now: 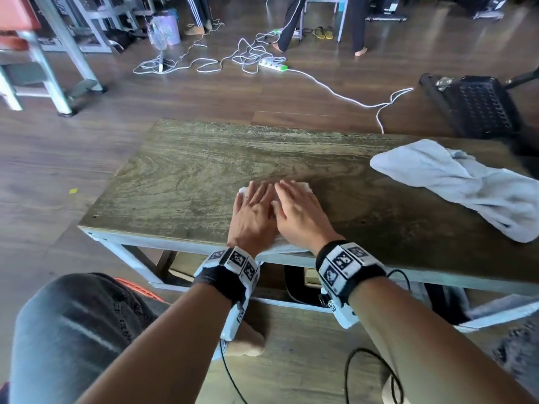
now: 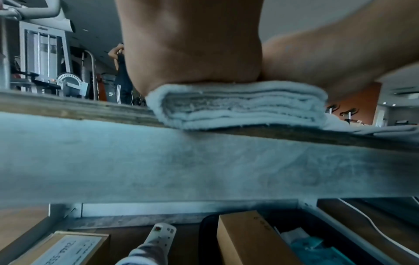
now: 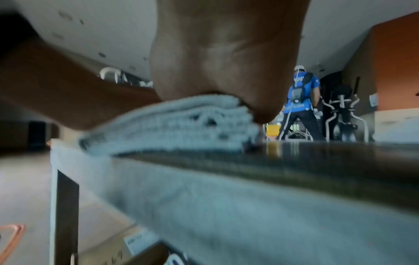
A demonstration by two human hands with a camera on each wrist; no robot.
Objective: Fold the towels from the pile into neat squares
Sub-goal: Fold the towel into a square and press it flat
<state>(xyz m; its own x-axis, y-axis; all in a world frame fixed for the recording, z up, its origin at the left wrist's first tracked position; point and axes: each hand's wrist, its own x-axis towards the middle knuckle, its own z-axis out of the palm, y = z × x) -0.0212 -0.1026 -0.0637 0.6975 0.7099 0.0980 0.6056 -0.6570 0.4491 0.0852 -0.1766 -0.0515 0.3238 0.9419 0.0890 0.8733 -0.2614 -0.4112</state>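
A white towel [image 1: 304, 187], folded into a thick small square, lies at the near edge of the wooden table [image 1: 189, 170]. My left hand [image 1: 253, 209] and right hand [image 1: 298, 208] press flat on top of it side by side, fingers straight, and cover most of it. The left wrist view shows the stacked layers of the folded towel [image 2: 238, 105] under my left palm [image 2: 192, 53]. In the right wrist view the same towel [image 3: 176, 125] is squashed beneath my right palm [image 3: 222, 62]. A second white towel [image 1: 466, 185] lies crumpled and unfolded at the table's right end.
Cardboard boxes [image 2: 249, 242] and a power strip [image 2: 156, 240] sit under the table. On the floor beyond are a black crate [image 1: 478, 106], white cables with another power strip [image 1: 272, 65], and metal frame legs [image 1: 58, 68] at left. People stand farther back.
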